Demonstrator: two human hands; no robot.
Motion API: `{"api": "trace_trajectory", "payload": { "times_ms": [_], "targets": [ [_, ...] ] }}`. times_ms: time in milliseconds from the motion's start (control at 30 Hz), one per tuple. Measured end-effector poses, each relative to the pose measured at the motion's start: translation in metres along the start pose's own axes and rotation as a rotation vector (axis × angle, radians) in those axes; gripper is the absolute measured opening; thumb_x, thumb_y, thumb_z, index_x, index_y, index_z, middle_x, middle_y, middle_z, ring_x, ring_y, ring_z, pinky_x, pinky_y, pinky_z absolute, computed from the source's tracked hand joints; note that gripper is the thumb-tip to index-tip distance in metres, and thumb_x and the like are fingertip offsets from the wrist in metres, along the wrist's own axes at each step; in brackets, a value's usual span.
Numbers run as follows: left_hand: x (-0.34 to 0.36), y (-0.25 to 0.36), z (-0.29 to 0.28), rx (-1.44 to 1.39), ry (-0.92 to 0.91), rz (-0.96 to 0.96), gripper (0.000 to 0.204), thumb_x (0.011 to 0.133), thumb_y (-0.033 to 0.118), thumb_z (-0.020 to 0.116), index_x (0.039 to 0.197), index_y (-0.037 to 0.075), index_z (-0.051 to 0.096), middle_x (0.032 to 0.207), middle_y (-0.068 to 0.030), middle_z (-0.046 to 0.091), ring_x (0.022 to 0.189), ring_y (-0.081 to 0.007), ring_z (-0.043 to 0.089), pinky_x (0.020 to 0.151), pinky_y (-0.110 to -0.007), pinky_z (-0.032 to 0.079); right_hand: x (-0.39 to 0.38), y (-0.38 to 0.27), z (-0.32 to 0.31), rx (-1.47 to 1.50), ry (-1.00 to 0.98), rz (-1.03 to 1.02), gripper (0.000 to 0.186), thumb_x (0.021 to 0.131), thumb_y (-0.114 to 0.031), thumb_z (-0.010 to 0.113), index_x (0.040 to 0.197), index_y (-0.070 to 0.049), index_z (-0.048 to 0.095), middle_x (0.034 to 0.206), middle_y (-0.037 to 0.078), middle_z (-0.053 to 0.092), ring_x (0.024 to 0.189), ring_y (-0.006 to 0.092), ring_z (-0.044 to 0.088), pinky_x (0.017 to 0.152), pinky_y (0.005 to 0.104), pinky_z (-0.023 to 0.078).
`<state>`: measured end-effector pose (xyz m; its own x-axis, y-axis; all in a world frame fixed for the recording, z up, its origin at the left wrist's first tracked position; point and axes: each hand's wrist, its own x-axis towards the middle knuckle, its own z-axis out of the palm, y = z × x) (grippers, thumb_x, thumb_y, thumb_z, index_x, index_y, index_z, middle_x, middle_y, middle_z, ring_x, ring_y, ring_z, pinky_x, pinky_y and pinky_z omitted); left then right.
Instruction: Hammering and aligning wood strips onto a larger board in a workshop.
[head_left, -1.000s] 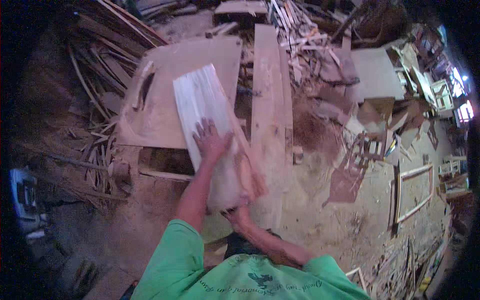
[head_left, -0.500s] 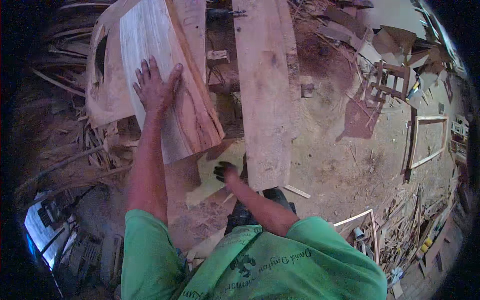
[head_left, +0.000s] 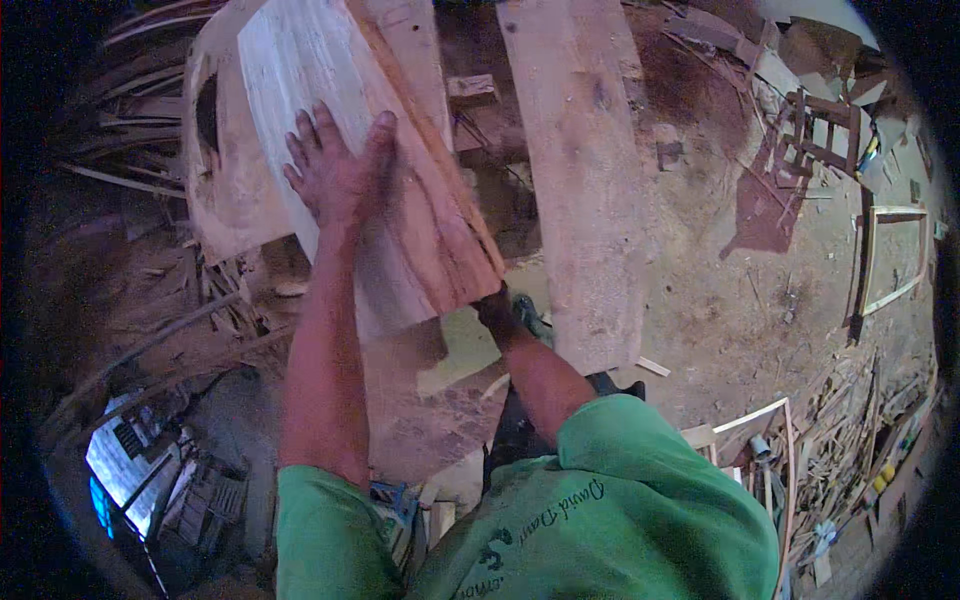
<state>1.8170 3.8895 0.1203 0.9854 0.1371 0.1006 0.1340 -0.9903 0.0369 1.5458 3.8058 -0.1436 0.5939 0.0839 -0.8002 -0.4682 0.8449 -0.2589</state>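
Observation:
My left hand (head_left: 335,175) lies flat with fingers spread on the pale, streaked wooden board (head_left: 420,230), which has an orange-brown right edge and reddish grain toward its near end. My right hand (head_left: 492,305) is at the board's near right corner, its fingers dark and mostly hidden by the board. Beneath the board is a wide, pale panel (head_left: 230,215) with a slot cut near its left side. A long plank (head_left: 585,230) lies to the right, separated from the board by a dark gap.
Scrap strips (head_left: 140,170) fill the left side. A wooden chair-like frame (head_left: 815,135) and a rectangular frame (head_left: 890,305) lie at right. Offcuts (head_left: 840,460) crowd the lower right, near another thin frame (head_left: 750,415). The dusty floor (head_left: 720,300) shows right of the plank.
My right hand left the board's near end, then rose back to its corner. The view shifted; my left hand stayed flat on the board.

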Motion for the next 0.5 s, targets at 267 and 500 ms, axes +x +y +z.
{"api": "trace_trajectory", "payload": {
  "times_ms": [267, 500],
  "targets": [
    [-0.005, 0.004, -0.010, -0.044, 0.040, 0.006, 0.111, 0.088, 0.083, 0.045, 0.162, 0.002, 0.025, 0.168, -0.0248, 0.020, 0.156, -0.0469, 0.013, 0.124, -0.064, 0.005, 0.036, -0.017, 0.041, 0.093, -0.074, -0.013, 0.033, 0.100, -0.028, 0.057, 0.129, -0.012, 0.059, 0.122, 0.010, 0.067, 0.109, 0.0280, 0.065, 0.086, 0.0490, 0.053],
    [-0.004, 0.005, -0.029, -0.132, 0.050, 0.006, 0.110, 0.088, 0.079, 0.049, 0.162, 0.001, 0.025, 0.169, -0.0243, 0.016, 0.157, -0.0464, 0.008, 0.123, -0.064, -0.001, 0.042, -0.023, 0.040, 0.034, -0.045, -0.054, 0.038, 0.101, -0.031, 0.053, 0.135, -0.012, 0.055, 0.128, 0.012, 0.064, 0.115, 0.0306, 0.062, 0.091, 0.0510, 0.051]
  ]
}}
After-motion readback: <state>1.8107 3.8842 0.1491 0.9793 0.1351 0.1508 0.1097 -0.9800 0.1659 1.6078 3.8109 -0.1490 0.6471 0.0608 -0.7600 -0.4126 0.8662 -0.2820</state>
